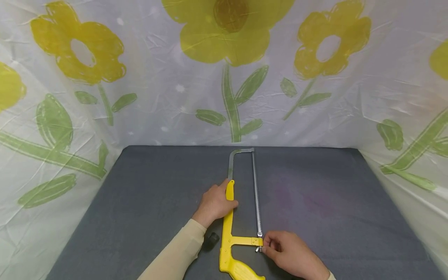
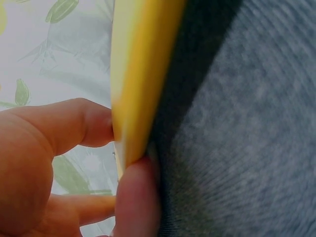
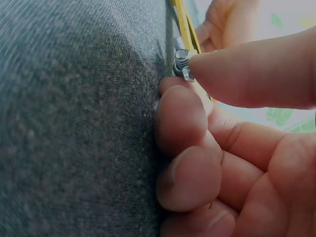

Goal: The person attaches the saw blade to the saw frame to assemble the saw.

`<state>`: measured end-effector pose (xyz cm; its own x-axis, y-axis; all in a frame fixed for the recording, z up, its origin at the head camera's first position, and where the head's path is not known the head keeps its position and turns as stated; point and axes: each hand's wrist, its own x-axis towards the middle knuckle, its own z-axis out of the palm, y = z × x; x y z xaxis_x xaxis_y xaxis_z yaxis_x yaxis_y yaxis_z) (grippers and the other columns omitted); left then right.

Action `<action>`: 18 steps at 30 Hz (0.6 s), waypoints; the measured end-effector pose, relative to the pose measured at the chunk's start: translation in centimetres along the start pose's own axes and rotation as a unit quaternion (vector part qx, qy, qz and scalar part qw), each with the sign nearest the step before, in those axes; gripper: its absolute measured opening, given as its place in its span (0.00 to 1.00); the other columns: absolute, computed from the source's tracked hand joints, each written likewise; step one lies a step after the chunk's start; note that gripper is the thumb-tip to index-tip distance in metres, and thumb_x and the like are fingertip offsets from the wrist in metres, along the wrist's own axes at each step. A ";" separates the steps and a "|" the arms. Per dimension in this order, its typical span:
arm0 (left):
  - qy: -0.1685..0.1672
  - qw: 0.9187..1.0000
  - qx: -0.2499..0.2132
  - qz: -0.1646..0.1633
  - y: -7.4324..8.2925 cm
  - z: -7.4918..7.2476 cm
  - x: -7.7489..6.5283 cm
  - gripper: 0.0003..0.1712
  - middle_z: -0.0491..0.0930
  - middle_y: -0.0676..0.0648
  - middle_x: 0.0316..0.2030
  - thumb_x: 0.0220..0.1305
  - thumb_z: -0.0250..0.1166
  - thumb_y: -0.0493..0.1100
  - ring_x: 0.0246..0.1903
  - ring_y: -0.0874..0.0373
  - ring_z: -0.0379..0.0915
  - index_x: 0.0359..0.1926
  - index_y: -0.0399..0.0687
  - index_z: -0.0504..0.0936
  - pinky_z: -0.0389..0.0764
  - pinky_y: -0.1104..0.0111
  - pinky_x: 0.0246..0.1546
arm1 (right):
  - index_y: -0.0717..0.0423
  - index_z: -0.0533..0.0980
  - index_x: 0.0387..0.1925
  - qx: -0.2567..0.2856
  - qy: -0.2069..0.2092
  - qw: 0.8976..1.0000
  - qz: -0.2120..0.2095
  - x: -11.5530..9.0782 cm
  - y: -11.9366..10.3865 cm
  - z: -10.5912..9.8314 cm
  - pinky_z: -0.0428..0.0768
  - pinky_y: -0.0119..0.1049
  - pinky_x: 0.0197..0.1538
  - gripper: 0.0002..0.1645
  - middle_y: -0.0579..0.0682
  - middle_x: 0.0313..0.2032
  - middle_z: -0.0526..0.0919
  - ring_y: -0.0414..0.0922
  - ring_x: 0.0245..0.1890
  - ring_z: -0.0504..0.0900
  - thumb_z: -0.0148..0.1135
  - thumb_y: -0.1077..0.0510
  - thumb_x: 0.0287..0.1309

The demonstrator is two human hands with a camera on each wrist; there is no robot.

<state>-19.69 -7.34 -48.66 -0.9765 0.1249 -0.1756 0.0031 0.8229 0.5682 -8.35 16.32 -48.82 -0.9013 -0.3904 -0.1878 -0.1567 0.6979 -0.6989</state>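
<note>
A hacksaw [image 1: 228, 217] with a yellow handle and a silver front frame lies on the dark grey cloth, its blade [image 1: 256, 190] on the right side. My left hand [image 1: 215, 202] grips the yellow spine, which shows between thumb and fingers [image 2: 138, 192] in the left wrist view. At the near end of the blade, my right hand [image 1: 288, 249] has its thumb and curled fingers at the wing nut [image 3: 187, 74]. The thumb tip presses against the nut, beside the threaded screw [image 3: 181, 57]. The hacksaw's grip [image 1: 243, 271] points toward me.
Dark grey cloth [image 1: 157, 186] covers the table. A white curtain [image 1: 154, 116] with yellow flowers stands around its back and sides. A small black object [image 1: 211, 238] shows beside the left sleeve [image 1: 178, 249].
</note>
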 end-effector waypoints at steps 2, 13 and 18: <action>-0.001 1.000 0.003 0.001 -0.1 0.0 0.0 0.48 0.78 0.39 0.48 0.57 0.69 0.52 0.35 0.51 0.71 0.76 0.48 0.63 0.75 0.62 0.31 | 0.36 0.77 0.26 0.001 0.001 1.000 -0.001 0.0 0.0 0.0 0.65 0.28 0.23 0.09 0.34 0.17 0.72 0.30 0.17 0.66 0.67 0.48 0.62; -0.007 1.000 0.003 0.004 -0.1 0.0 0.0 0.48 0.77 0.41 0.45 0.57 0.69 0.51 0.34 0.52 0.70 0.77 0.48 0.62 0.76 0.62 0.31 | 0.37 0.78 0.27 0.004 -0.016 0.999 0.027 0.2 0.0 0.1 0.66 0.30 0.23 0.08 0.35 0.18 0.73 0.32 0.18 0.68 0.68 0.50 0.60; -0.005 1.000 -0.002 0.005 -0.1 -0.1 0.0 0.48 0.77 0.41 0.44 0.57 0.69 0.51 0.34 0.52 0.70 0.77 0.48 0.62 0.75 0.62 0.30 | 0.38 0.77 0.27 0.005 -0.017 1.000 0.020 0.3 0.0 0.0 0.66 0.30 0.22 0.08 0.35 0.18 0.73 0.32 0.18 0.68 0.68 0.51 0.60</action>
<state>-19.71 -7.44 -48.67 -0.9742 0.1384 -0.1780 0.0119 0.8197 0.5726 -8.60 16.25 -48.89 -0.8928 -0.3819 -0.2390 -0.1159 0.7074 -0.6973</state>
